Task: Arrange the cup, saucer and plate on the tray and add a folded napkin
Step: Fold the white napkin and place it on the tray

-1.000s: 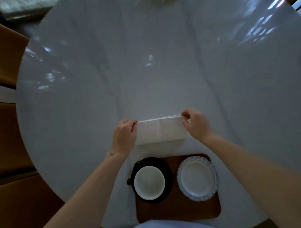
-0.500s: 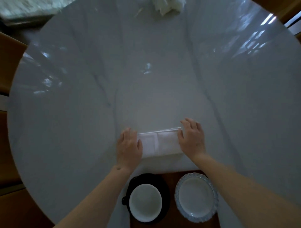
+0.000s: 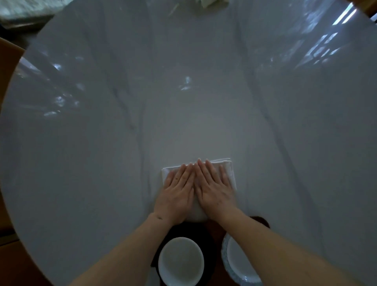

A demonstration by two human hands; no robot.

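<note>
One folded white napkin (image 3: pixel 228 171) lies flat on the counter (image 3: pixel 122 143), just beyond the far edge of the tray (image 3: pixel 263 221). Both hands lie on top of it, side by side with their inner edges touching: the left hand (image 3: pixel 176 194) and the right hand (image 3: pixel 214 189) each have the grip spread flat, fingers straight and close together, palms pressing the cloth down. Only the napkin's far edge, its left corner and its right side show past the fingers; a small patch shows between the wrists.

Nearer than the hands, one white cup (image 3: pixel 181 261) stands on one dark saucer (image 3: pixel 183 229), and to its right is one plate (image 3: pixel 236 263) with a bluish fluted rim, half covered by the right forearm and cut by the frame. The brown tray beneath them shows only as dark slivers.

The counter is a round, glossy, pale marble top with grey veins, mirroring window light far left and far right of the hands. At its far edge something pale and crumpled (image 3: pixel 212 2) is cut off and cannot be made out. Brown flooring or furniture (image 3: pixel 8 255) shows at the left; the room is dim.
</note>
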